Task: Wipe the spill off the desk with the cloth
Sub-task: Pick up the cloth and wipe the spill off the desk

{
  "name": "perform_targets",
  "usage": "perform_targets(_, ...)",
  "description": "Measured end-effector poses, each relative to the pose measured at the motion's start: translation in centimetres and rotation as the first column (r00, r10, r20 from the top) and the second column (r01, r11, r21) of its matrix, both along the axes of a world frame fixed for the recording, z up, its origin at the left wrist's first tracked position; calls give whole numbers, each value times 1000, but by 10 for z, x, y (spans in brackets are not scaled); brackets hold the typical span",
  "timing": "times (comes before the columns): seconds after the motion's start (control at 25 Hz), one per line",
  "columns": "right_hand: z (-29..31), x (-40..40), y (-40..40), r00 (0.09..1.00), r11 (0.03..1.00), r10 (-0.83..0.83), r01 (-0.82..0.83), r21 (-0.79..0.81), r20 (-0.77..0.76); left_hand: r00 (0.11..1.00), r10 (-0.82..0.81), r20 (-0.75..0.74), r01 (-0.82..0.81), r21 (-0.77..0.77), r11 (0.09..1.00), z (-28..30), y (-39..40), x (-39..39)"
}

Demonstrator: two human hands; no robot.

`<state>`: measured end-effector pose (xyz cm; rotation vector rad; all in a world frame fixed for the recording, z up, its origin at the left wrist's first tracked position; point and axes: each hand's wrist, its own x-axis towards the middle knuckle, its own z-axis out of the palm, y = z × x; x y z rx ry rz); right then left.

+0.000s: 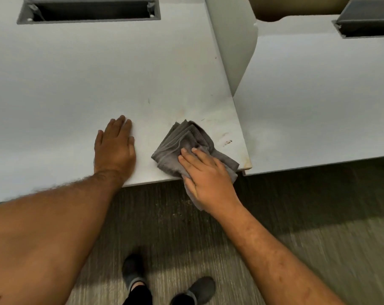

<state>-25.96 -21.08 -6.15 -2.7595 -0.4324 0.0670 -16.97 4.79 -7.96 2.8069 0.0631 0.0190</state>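
Left hand flat on desk, fingers straight, holding nothing. Right hand presses grey cloth with straight fingers at desk's near right corner; cloth partly overhangs the edge. Brown stain just right of cloth. Divider beyond.

Both forearms are bare, the left one hairy. Black trouser legs end above dark slip-on shoes with grey collars.
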Motion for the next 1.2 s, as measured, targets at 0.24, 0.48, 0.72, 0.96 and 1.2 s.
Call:
perform_targets(0.24, 31, -22, -61, 901, 844, -424, 428, 324, -89, 1000, 1, 23, -1, 4, 1000, -1, 0, -3)
perform_targets(0.48, 55, 33, -104, 727, 642, -686, 581, 500, 35, 999, -3, 38, 3, 7, 1000, -3, 0, -1)
perform_targets(0.72, -14, 30, -43, 896, 895, -444, 443, -61, -1, 999, -10, 47, 9, 25, 1000, -7, 1, 0)
perform_targets(0.96, -17, -6, -2, 932, 932, -361, 360, 34, 18, 999, -9, 38, 8, 21, 1000, -8, 3, 1)
perform_targets(1.2, 5, -44, 54, 964, 897, -214, 258, 360, -158, 999, -18, 38, 17, 32, 999, -5, 2, 1)
